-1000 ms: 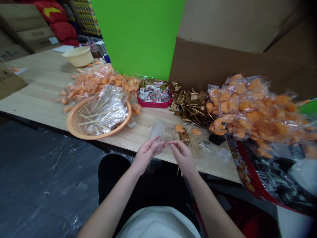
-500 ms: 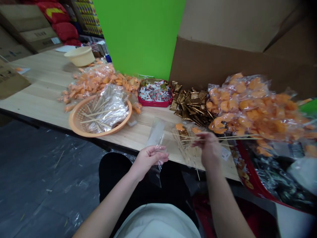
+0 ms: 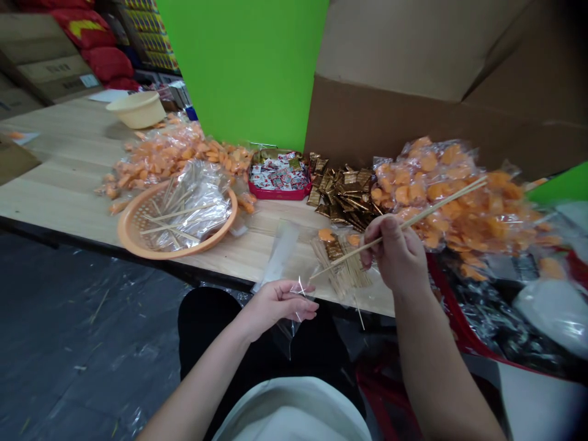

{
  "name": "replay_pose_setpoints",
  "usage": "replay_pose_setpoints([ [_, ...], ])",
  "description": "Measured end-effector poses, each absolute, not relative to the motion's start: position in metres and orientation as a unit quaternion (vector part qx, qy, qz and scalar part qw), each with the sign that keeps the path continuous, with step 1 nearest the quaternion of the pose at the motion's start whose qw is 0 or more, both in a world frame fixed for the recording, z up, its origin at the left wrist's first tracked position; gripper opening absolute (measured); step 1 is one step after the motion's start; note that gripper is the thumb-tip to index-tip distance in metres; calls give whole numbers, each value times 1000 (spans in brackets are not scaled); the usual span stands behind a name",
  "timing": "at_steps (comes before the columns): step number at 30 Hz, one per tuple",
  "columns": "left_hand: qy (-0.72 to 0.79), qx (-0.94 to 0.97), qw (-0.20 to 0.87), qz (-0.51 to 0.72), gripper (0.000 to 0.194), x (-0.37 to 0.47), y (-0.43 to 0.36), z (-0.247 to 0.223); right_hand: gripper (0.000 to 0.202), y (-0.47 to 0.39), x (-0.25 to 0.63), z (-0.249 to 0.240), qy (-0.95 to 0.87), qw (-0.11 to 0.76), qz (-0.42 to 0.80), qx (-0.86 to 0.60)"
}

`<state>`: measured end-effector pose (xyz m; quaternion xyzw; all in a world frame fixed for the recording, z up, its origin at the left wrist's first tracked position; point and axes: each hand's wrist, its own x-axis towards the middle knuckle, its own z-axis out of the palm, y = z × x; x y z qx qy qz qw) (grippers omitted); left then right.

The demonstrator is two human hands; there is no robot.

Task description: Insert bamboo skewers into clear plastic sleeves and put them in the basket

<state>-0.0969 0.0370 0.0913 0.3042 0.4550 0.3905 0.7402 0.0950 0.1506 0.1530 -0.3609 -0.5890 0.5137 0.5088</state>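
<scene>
Over the table's front edge, my left hand (image 3: 280, 309) is closed on a clear plastic bag (image 3: 290, 331), pinched between thumb and fingers. My right hand (image 3: 397, 251) grips a few thin bamboo sticks (image 3: 443, 202), slanted so their lower tips come close to the bag's upper end. I cannot tell whether the tips are inside it. Below the right hand lies a bundle of loose sticks (image 3: 342, 275) on the table. Next to my left hand rests a stack of flat clear bags (image 3: 280, 251).
An orange basket (image 3: 126, 236) holds filled bags and sticks. Behind it are bagged orange pieces (image 3: 160, 153). A red tray (image 3: 280, 194) of small sachets stands beside gold packets (image 3: 344, 196). More bagged orange pieces (image 3: 432, 165) pile up at right, above a red container (image 3: 459, 318).
My right hand has lifted the sticks off the bundle and tilted them toward the bag. My left hand has stayed nearly in place with the bag. The view has shifted slightly right.
</scene>
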Motion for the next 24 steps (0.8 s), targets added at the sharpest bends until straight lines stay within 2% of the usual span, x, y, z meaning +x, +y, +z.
replay_pose_setpoints([
  [6, 451, 307, 743, 387, 38, -98, 37, 88, 34, 141, 92, 157, -592, 547, 475, -353],
  [14, 425, 307, 767, 370, 36, -96, 39, 94, 37, 130, 75, 134, -615, 418, 557, -371],
  [18, 406, 314, 771, 376, 33, -95, 41, 98, 39, 116, 66, 119, -698, 370, 499, -355],
  [20, 404, 321, 768, 380, 32, -94, 43, 99, 34, 109, 62, 113, -727, 351, 489, -331],
  [22, 407, 325, 765, 380, 32, -93, 44, 99, 23, 108, 61, 110, -709, 342, 524, -325],
  [24, 414, 319, 765, 377, 33, -92, 44, 98, 30, 114, 62, 112, -636, 377, 583, -337],
])
